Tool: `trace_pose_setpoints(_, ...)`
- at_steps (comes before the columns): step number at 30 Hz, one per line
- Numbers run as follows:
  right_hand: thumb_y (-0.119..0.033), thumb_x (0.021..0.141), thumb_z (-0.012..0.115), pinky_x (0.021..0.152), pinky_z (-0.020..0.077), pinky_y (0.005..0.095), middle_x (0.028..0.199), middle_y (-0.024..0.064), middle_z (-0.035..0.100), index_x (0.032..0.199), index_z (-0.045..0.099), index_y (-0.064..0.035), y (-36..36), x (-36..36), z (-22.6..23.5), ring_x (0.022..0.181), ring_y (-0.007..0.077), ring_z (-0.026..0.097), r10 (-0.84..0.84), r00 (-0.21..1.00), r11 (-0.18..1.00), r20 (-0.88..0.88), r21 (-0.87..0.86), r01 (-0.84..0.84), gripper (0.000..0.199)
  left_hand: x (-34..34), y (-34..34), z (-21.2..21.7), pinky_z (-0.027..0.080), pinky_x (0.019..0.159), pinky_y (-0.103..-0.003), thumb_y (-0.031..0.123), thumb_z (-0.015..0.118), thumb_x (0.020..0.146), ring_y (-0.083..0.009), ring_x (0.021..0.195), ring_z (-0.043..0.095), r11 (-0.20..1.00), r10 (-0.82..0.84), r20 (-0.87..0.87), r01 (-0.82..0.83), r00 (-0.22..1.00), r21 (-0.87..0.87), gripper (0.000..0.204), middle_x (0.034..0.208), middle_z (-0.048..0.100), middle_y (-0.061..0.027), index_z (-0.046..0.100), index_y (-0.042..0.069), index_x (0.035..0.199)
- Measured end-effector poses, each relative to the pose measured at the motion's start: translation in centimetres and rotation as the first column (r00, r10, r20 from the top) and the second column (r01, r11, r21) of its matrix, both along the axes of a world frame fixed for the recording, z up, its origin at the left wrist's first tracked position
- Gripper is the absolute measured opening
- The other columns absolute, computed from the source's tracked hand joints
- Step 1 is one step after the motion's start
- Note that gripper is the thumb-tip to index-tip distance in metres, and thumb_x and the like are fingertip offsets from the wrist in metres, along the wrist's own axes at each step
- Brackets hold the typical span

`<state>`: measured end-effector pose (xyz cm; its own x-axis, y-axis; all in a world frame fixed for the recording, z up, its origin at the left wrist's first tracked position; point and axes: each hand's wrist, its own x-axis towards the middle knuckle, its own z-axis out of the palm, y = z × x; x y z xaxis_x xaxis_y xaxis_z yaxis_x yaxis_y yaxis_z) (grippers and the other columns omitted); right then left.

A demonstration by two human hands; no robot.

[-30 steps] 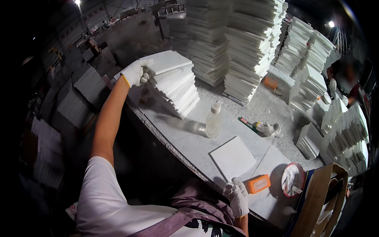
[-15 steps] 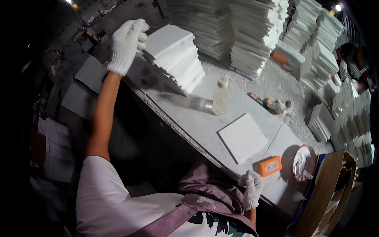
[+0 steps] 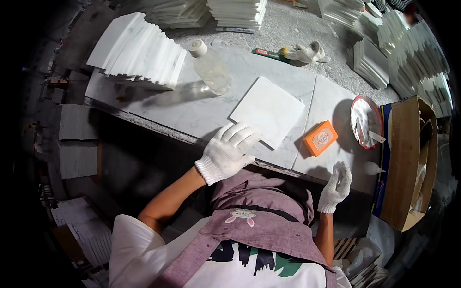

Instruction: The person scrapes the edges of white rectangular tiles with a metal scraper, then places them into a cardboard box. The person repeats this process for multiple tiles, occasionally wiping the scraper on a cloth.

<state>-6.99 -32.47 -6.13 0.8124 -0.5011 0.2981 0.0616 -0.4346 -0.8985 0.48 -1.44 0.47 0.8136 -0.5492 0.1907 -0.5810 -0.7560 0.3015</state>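
My left hand (image 3: 227, 150), in a white knit glove, has its fingers stretched out. Their tips rest at the near left edge of a white square tile (image 3: 269, 110) that lies flat on the marble-topped table (image 3: 187, 113). At the table's front edge my right hand (image 3: 335, 187), gloved alike, is raised with its fingers loosely bent and a gap beside the thumb; I see nothing in it. Between the tile and a round red-rimmed dish (image 3: 366, 120) sits an orange block (image 3: 320, 138). A flat pale tool lies across the dish.
A clear capped bottle (image 3: 210, 69) stands behind the tile, right of a leaning tile stack (image 3: 139, 53). A green-handled tool (image 3: 271, 55) and a crumpled glove (image 3: 305, 52) lie further back. An open cardboard box (image 3: 403, 163) stands right, beside a small white squeeze bottle (image 3: 373, 168).
My left hand has come from beside the tile stack down to the tile's near edge. My right hand has shifted away from the orange block. The view has turned downward.
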Motion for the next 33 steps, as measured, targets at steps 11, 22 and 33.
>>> trace_pose_setpoints(11,0.005,0.088,0.056,0.083,0.0497,0.028,0.1,0.0102,0.065,0.109,0.061,0.0023,-0.3,5.3,-1.9,0.092,0.0172,0.062,-0.03,0.999,0.949,0.032,-0.314,0.038,0.021,1.0,-0.9,-2.8,0.034,0.104,-0.047,0.026,0.071,0.069,-0.0284,0.119,0.045,0.999,-0.011,0.122,0.017,0.992,-0.052,0.041,0.118,0.054,-0.0078,0.063,0.011,0.106)
trace_pose_setpoints(22,0.003,0.085,0.06,0.078,0.0513,0.034,0.096,0.015,0.066,0.104,0.063,-0.0012,-0.3,5.9,-1.1,0.086,0.0279,0.065,-0.072,0.997,0.869,0.006,-0.49,0.065,0.02,4.5,-0.3,-2.9,0.035,0.102,-0.049,0.021,0.068,0.072,-0.0319,0.116,0.048,0.995,0.026,0.157,-0.01,0.987,-0.1,0.038,0.117,0.056,-0.0112,0.063,0.009,0.107)
trace_pose_setpoints(33,0.002,0.079,0.063,0.073,0.0508,0.0391,0.092,0.0131,0.065,0.102,0.06,-0.0053,-0.4,6.9,0.0,0.082,0.0326,0.063,-0.064,0.997,0.803,-0.033,-0.596,0.031,0.025,6.6,1.0,-3.5,0.035,0.101,-0.05,0.028,0.064,0.078,-0.0337,0.117,0.046,0.988,-0.097,0.116,0.11,0.988,-0.106,0.035,0.119,0.054,-0.0122,0.062,0.01,0.108)
